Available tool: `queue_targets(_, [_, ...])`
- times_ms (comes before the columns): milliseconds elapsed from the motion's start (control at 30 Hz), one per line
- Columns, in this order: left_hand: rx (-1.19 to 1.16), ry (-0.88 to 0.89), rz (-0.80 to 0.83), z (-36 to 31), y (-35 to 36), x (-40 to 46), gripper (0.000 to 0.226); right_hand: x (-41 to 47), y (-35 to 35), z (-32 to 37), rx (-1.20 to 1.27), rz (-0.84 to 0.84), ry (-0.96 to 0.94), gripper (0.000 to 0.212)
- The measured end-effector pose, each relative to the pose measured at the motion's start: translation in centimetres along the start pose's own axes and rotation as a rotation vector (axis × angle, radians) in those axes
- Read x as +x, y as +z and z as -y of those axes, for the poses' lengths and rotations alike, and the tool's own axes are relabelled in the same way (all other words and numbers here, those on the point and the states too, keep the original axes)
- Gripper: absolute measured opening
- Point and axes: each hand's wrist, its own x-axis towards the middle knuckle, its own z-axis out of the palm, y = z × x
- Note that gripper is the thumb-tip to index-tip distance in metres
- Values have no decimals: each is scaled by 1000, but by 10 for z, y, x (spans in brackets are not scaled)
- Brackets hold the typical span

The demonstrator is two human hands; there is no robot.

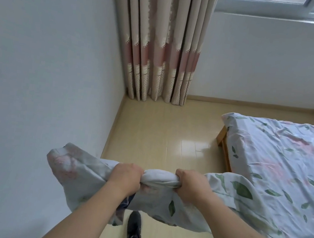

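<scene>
A white wall [40, 65] fills the left side. Near it, the loose left corner of a floral cover [161, 202], pale blue with pink blooms and green leaves, stands up in the air and droops toward the floor. The left hand [125, 176] grips the cover from above, fingers curled tight round a gathered roll of the cloth, knuckles up. Far beyond it, in the corner of the room, a beige and pink curtain [160, 50] hangs down to the floor. Near the bottom edge, under the hanging cloth, a dark shoe [134, 225] rests on the pale wooden floor [160, 131]. A short twisted length of the cover runs taut between the hands. The right hand [191, 184] clasps the other end of that roll in the same way, closed round it. From there the cover spreads to the right and lies on the bed [286, 154], whose sheet has the same print, so the border between the two cannot be told. A wooden frame [225, 147] shows at the bed's left edge, and a window [285, 4] sits in the far right wall.
</scene>
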Motion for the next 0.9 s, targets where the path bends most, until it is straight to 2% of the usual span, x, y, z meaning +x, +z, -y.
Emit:
queue_targets(167, [-9,34,-51,52,-60,103,16,111,-61,3,-11,-43,19,13])
queue_targets(300, [21,64,-63,68,-105,175,14,172,-98,-10,-19,-100,56,10])
queue_targets(567, [122,153,-10,52,-155,336,22,295,-139,-86,39,-48,162,14])
queue_targets(733, [146,165,-13,30,-198,455,19,388,-182,-155,55,-42,174,17])
queue_targets(900, [206,221,-88,-3,-255,546,24,449,-231,-218,120,-135,232,10])
